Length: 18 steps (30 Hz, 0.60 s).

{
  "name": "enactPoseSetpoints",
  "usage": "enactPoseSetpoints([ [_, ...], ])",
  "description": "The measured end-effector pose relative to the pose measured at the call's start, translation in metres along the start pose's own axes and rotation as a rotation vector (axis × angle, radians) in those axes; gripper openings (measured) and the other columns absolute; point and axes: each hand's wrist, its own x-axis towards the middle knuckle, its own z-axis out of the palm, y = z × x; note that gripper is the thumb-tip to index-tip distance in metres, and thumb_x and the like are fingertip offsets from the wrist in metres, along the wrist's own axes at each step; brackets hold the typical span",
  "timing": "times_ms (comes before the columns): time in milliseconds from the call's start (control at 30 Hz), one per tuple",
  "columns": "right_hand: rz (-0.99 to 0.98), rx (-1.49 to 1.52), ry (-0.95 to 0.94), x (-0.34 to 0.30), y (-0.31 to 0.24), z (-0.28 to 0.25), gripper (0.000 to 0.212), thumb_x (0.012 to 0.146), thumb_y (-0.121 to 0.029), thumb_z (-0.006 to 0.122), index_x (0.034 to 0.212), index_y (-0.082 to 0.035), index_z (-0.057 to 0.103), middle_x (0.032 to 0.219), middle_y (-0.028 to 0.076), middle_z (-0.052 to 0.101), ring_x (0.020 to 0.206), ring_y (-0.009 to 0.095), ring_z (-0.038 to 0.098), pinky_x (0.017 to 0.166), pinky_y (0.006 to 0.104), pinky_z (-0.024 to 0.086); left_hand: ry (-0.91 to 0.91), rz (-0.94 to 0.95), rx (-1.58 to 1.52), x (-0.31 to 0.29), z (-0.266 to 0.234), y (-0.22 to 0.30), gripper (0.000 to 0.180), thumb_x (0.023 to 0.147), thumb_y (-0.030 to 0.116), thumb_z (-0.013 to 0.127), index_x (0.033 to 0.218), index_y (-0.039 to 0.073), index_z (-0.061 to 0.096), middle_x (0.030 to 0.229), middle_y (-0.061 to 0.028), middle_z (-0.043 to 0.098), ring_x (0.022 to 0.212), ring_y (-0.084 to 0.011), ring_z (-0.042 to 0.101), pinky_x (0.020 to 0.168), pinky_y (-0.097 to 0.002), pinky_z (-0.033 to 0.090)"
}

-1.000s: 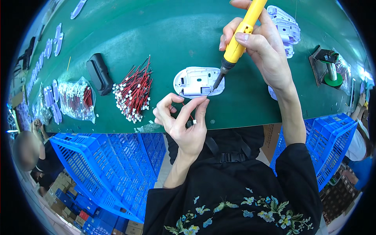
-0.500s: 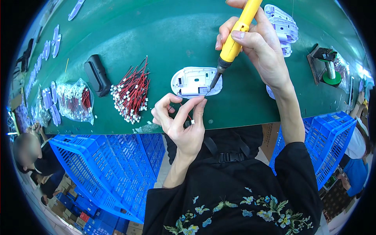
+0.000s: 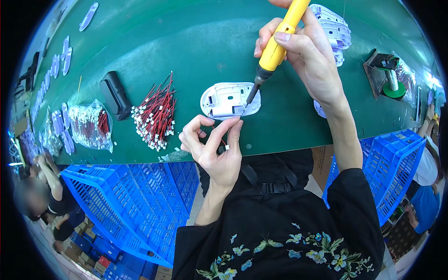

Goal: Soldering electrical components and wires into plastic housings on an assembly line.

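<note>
In the middle of the bench lies a white plastic shell (image 3: 230, 97), oval, with ribs and a small recess at its near edge. My right hand (image 3: 310, 58) grips a yellow soldering iron (image 3: 273, 54), its dark tip slanting down to the shell's near right part. Thumb and forefinger of my left hand (image 3: 214, 151) pinch a thin wire lead at the shell's near edge; a small white connector (image 3: 227, 147) hangs beneath the fingers. A heap of red and black wire leads (image 3: 155, 114) with white connectors is left of that hand.
Further left are a black case (image 3: 115, 95) and a bag of leads (image 3: 89, 123). More white shells (image 3: 333, 32) are stacked beyond my right hand. A solder spool stand (image 3: 389, 77) is at the right. Blue crates (image 3: 126, 205) stand below the bench edge; other people are at both sides.
The view has shifted slightly. Both hands keep their grips, and the iron's tip stays at the shell's near right part.
</note>
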Motion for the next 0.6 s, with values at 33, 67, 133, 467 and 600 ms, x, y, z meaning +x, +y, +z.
enactPoseSetpoints([
  [33, 0.021, -0.002, 0.041, -0.004, -0.005, 0.001, 0.055, 0.099, -0.007, 0.055, 0.147, -0.004, 0.027, 0.100, 0.015, 0.063, 0.096, 0.024, 0.066, 0.088, 0.0360, 0.053, 0.010, 0.010, -0.006, 0.000, 0.000, 0.000, 0.025, 0.070, 0.015, 0.092, 0.093, 0.019, 0.082, 0.102, 0.0018, 0.049, 0.092, -0.0197, 0.042, 0.080, -0.0354, 0.030],
  [67, 0.040, -0.005, 0.081, -0.006, -0.008, 0.002, 0.056, 0.099, -0.007, 0.054, 0.147, -0.004, 0.027, 0.100, 0.016, 0.063, 0.097, 0.024, 0.066, 0.089, 0.0365, 0.053, 0.010, 0.002, -0.004, -0.001, 0.001, -0.001, 0.025, 0.070, 0.015, 0.092, 0.093, 0.019, 0.082, 0.102, 0.0018, 0.049, 0.092, -0.0197, 0.042, 0.080, -0.0354, 0.030],
  [133, 0.037, 0.011, 0.083, -0.005, -0.011, 0.004, 0.057, 0.098, -0.007, 0.054, 0.148, -0.004, 0.026, 0.100, 0.016, 0.063, 0.097, 0.024, 0.065, 0.090, 0.0369, 0.053, 0.008, 0.009, -0.006, -0.001, 0.001, -0.001, 0.025, 0.070, 0.015, 0.092, 0.093, 0.019, 0.082, 0.102, 0.0016, 0.049, 0.092, -0.0198, 0.042, 0.080, -0.0353, 0.030],
  [467, 0.014, 0.062, 0.051, -0.002, 0.004, -0.009, 0.063, 0.098, -0.006, 0.054, 0.152, -0.004, 0.022, 0.100, 0.016, 0.063, 0.096, 0.024, 0.066, 0.088, 0.0366, 0.054, -0.006, 0.024, 0.034, 0.000, -0.001, 0.001, 0.022, 0.073, 0.011, 0.091, 0.093, 0.013, 0.082, 0.103, -0.0008, 0.050, 0.092, -0.0190, 0.042, 0.082, -0.0327, 0.032],
  [600, 0.019, 0.023, 0.065, -0.003, -0.001, -0.010, 0.063, 0.098, -0.007, 0.055, 0.151, -0.004, 0.022, 0.100, 0.015, 0.063, 0.095, 0.024, 0.066, 0.086, 0.0350, 0.055, -0.012, 0.022, 0.041, 0.001, -0.001, 0.002, 0.022, 0.073, 0.010, 0.091, 0.093, 0.013, 0.082, 0.103, -0.0006, 0.050, 0.091, -0.0189, 0.042, 0.081, -0.0331, 0.032],
])
